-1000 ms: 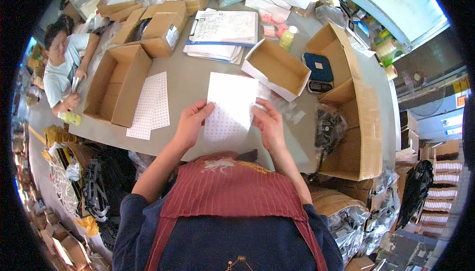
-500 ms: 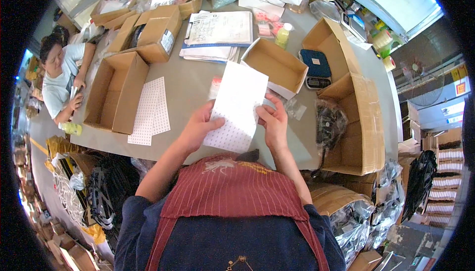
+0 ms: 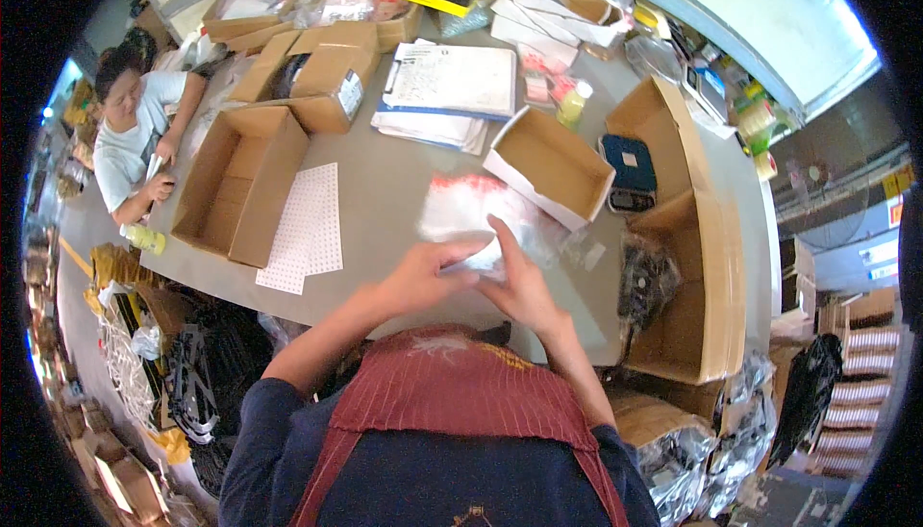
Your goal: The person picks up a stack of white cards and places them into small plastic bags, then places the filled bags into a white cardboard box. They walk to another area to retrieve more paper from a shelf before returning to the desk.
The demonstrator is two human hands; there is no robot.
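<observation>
Over the near middle of the table, my left hand (image 3: 421,279) and my right hand (image 3: 524,288) come together around a white sheet (image 3: 487,260). Only a small part of it shows between the fingers, and it looks folded or bent. My left thumb and fingers close on its left side; my right hand grips the other side, with one finger raised. Just beyond the hands lies a shiny clear plastic bag (image 3: 466,208) with red along its far edge, partly blurred. Two white sheets with small printed rows (image 3: 306,229) overlap left of my hands.
An open brown box (image 3: 236,186) stands left, a white-sided tray box (image 3: 553,166) beyond my right hand. Further right are a small scale (image 3: 630,166) and a large carton (image 3: 707,287) with black bagged parts (image 3: 646,282). A clipboard (image 3: 452,80) lies far; a person (image 3: 144,133) sits left.
The white sheet, spread flat between my hands before, now shows only as a small bent piece. My hands have moved closer together, uncovering the plastic bag; the whole view has shifted slightly.
</observation>
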